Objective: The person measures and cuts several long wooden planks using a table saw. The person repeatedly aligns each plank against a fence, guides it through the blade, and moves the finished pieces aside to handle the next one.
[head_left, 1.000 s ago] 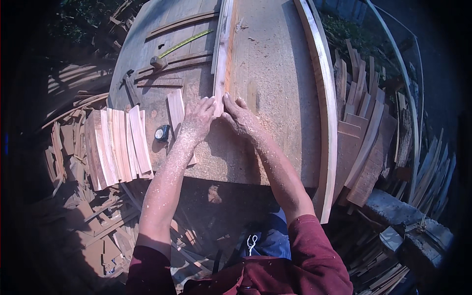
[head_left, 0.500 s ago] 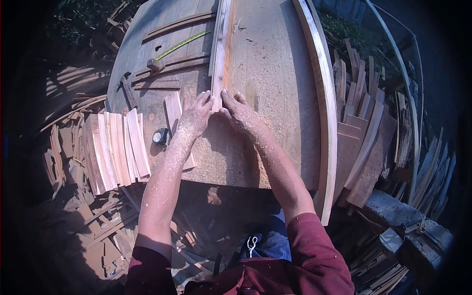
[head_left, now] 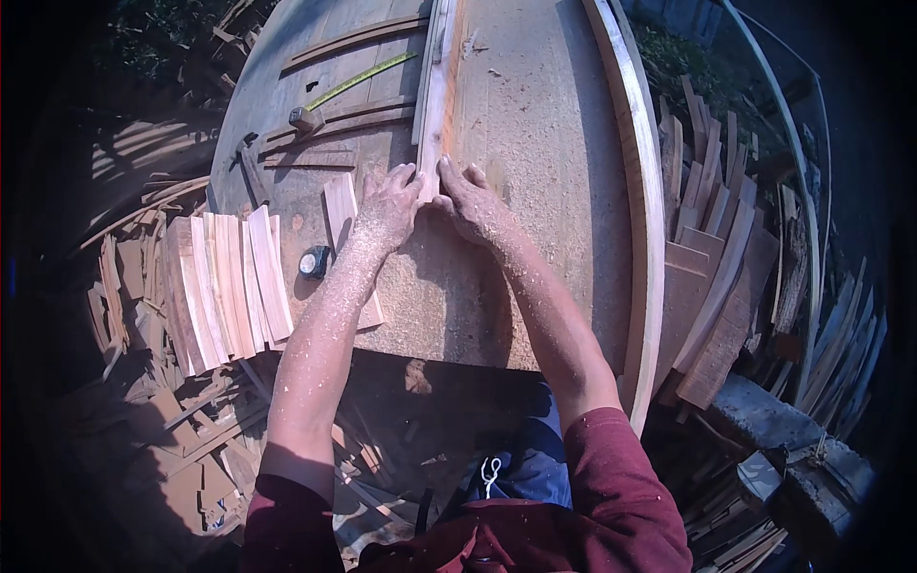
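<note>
A long pale wooden strip (head_left: 437, 119) runs away from me across the workbench, its near end between my hands. My left hand (head_left: 387, 208) touches the strip's left edge, with fingers bent toward it. My right hand (head_left: 470, 202) is on the opposite side, fingers along the right edge and thumb by the end. Sawdust covers both forearms. Beside my left wrist are a short board (head_left: 341, 205), partly hidden by my arm, and a dark round-faced tape measure case (head_left: 313, 262).
On the bench (head_left: 544, 191), strewn with sawdust, lie a hammer (head_left: 253, 177), a wooden block (head_left: 307, 119), a yellow tape (head_left: 363, 79) and thin strips (head_left: 349, 46). Cut slats (head_left: 229, 286) line its left edge. A long beam (head_left: 642, 181) spans the right side; offcuts (head_left: 712, 181) stand beyond.
Both hands and the strip's near end have shifted slightly farther away from me. The whole view has moved a little; the other things on the bench stay in place.
</note>
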Demonstrator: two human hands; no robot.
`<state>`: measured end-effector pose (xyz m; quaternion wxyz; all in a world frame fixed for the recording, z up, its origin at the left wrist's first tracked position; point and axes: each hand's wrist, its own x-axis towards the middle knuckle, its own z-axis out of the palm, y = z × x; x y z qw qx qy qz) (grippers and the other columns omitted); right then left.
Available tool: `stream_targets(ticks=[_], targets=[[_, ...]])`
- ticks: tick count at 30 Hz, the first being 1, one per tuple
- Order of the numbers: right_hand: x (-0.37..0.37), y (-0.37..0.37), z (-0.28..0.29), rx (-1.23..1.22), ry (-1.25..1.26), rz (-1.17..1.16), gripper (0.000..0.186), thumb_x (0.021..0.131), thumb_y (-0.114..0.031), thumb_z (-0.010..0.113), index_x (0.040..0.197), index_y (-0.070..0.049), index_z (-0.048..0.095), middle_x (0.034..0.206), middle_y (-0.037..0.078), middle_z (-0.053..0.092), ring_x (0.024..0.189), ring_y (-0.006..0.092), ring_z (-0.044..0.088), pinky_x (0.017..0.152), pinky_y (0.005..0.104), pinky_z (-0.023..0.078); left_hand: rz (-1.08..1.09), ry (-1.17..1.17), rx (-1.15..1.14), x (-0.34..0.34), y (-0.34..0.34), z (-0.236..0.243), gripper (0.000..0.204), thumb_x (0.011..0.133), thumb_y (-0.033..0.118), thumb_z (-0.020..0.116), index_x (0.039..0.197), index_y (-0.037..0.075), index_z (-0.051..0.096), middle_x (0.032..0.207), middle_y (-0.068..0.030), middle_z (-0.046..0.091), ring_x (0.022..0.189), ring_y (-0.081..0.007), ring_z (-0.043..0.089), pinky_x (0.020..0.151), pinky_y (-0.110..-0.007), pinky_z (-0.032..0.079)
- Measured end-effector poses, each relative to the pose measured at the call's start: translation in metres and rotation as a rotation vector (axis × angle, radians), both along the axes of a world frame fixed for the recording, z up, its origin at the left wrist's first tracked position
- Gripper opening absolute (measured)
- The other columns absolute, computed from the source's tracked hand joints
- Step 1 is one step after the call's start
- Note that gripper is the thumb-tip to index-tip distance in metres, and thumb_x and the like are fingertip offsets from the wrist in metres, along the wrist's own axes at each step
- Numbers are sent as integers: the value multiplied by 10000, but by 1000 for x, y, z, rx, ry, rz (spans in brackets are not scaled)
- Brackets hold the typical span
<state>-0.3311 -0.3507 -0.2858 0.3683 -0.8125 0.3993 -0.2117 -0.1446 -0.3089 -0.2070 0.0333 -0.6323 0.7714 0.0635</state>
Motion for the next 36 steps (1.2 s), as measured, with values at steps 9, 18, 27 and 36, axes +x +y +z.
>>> stream_targets(ticks=[9,18,27,36], targets=[[4,-12,-3,-18,-15,-15,648,1047,-398,497,1563,-48,318,1553,202,435,1417,459,406,1237,479,249,-16,98,6,7,-18,-1,391,920,148,614,1305,84,629,1424,-152,538,1355,-303,498,1115,-563,339],[5,-21,0,57,37,-32,660,1043,-424,508,1572,-78,318,1579,190,404,1415,508,380,1221,485,279,-27,52,38,6,-34,6,392,891,137,651,1275,62,653,1326,-141,606,1240,-330,579,1065,-459,449],[2,-36,1,26,14,-2,678,1038,-453,510,1577,-90,316,1593,176,390,1421,509,368,1192,493,327,-36,80,126,10,-59,8,325,877,165,671,1176,41,703,1219,-168,656,1140,-350,632,985,-445,504],[2,-46,1,58,23,6,714,1021,-455,516,1564,-44,299,1581,180,404,1411,524,374,1220,488,286,-32,53,141,6,-67,14,321,892,173,647,1175,30,694,1185,-182,652,1135,-377,616,992,-455,485]])
